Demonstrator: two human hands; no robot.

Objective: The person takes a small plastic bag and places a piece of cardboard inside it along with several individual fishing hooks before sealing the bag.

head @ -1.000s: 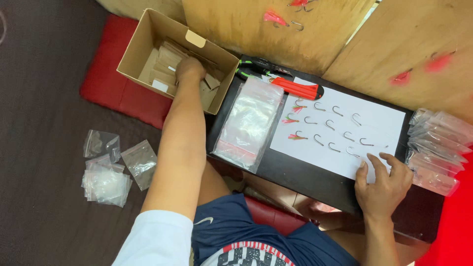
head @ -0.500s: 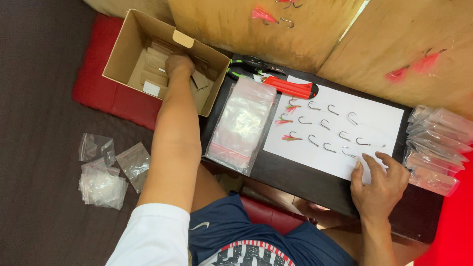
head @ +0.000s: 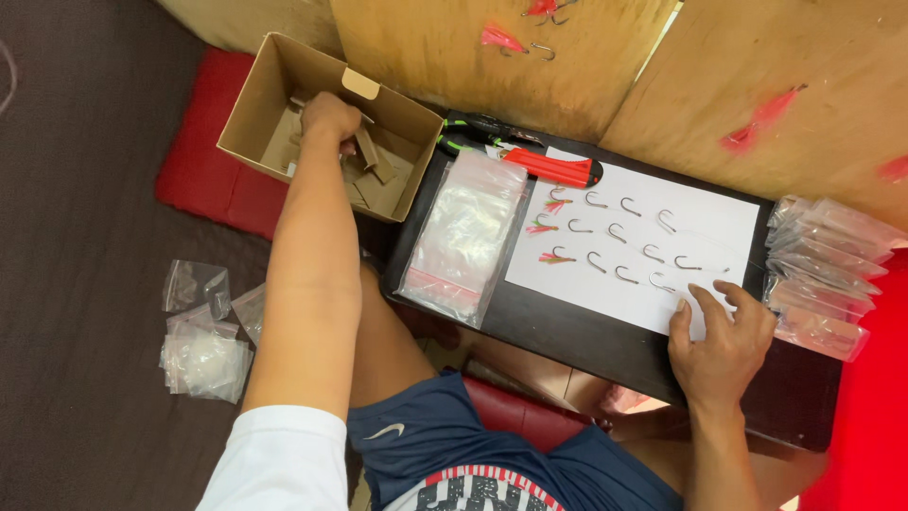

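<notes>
Reaching left hand (head: 329,115) inside cardboard box (head: 260,90)

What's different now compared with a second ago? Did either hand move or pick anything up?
Little changed. The left hand stays inside the cardboard box among the brown card pieces; whether it grips one cannot be told. The right hand keeps resting on the white sheet, fingertips near the lowest hooks. The clear bags and red tool lie as before.
</notes>
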